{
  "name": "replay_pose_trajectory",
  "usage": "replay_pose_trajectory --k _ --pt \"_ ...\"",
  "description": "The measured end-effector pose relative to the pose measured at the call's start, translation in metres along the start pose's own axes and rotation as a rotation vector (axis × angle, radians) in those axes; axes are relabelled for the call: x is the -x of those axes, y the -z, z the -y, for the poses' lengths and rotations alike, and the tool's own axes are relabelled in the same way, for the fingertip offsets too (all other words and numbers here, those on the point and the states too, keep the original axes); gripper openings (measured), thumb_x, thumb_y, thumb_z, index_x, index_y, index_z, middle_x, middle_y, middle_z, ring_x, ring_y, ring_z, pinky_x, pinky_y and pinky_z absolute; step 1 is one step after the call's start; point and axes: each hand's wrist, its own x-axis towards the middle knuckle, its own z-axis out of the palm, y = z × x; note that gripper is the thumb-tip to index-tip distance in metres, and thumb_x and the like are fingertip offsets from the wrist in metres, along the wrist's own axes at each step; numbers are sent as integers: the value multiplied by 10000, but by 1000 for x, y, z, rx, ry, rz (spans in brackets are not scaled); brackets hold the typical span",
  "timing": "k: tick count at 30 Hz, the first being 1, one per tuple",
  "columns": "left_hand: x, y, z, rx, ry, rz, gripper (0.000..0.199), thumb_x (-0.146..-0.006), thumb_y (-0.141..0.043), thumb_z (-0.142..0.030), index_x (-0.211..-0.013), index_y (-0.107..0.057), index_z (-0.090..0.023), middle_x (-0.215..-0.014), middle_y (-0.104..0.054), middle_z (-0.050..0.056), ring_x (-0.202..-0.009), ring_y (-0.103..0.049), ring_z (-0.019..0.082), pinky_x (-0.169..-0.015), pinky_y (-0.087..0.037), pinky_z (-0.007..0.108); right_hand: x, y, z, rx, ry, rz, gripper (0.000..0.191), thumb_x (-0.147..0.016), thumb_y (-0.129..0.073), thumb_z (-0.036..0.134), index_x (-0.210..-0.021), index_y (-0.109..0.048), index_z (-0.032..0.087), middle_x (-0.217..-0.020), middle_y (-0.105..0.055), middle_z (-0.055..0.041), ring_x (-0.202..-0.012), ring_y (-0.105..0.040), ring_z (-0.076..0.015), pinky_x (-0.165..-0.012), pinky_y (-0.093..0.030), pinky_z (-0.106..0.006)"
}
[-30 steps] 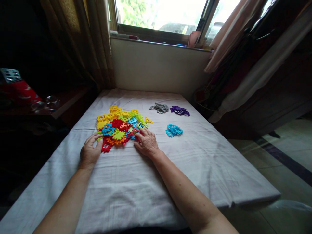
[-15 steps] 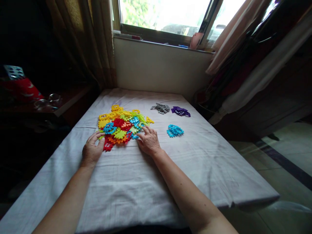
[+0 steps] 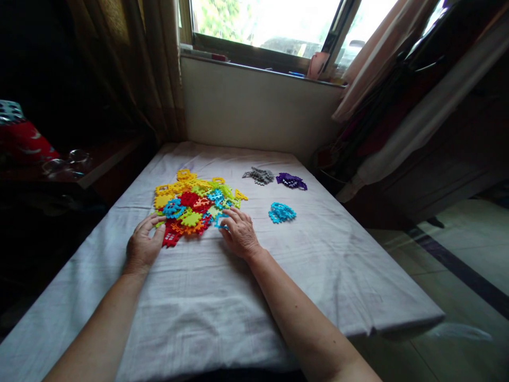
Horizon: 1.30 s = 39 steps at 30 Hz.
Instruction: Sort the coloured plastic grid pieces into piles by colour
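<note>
Versus previous frame: more of the light-blue toothed plastic piece [image 3: 220, 220] shows, now pinched by right hand [image 3: 240, 233], palm down, at right edge of multicoloured toothed plastic pile [image 3: 191, 217]. Left hand [image 3: 143, 244] loosely open, fingers curved, pile's left edge.

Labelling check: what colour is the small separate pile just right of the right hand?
The small pile is light blue; best in head view.

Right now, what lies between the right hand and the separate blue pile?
In the head view, just white cloth separates the right hand from the blue pile.
</note>
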Motion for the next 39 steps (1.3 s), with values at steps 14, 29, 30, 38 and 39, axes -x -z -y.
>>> replay_pose_trajectory --k 14,29,30,38,39 --pt "-1 -1 4 -11 -15 11 316 -849 -515 -409 -1020 -700 -217 -1247 -679 92 -1207 -619 260 -1127 -436 431 22 24 -102 242 -680 -334 151 -858 -615 268 -943 -731 220 -1349 -607 -129 -1339 -413 -323 -1086 -285 -544" --pt "4 -4 -5 -146 -161 108 418 -885 -494 -460 -1159 -696 -218 -1344 -625 123 -1244 -589 305 -1109 -441 487 9 5 -27 47 -265 -12 259 -920 -598 374 -1104 -724 243 -1281 -671 -98 -1143 -595 -256 -965 -427 -388" --pt "5 -5 -8 -186 -203 135 440 -884 -500 -473 -1196 -687 -226 -1373 -605 124 -1271 -566 316 -1121 -420 506 9 4 -23 36 -234 15 247 -922 -598 382 -1084 -730 251 -1269 -678 -87 -1134 -601 -249 -958 -431 -382" --pt "19 -14 -29 -376 -432 310 448 -882 -541 -450 -1276 -661 -275 -1523 -476 138 -1423 -398 375 -1160 -245 629 -9 3 5 13 -93 92 309 -907 -597 339 -1187 -697 255 -1343 -641 -80 -1251 -531 -260 -1050 -385 -420" --pt "19 -13 -30 -371 -434 305 429 -883 -541 -443 -1255 -668 -269 -1510 -495 136 -1416 -412 366 -1160 -247 624 -13 1 10 21 -80 106 355 -896 -609 347 -1234 -674 261 -1385 -611 -82 -1290 -501 -268 -1069 -372 -429"
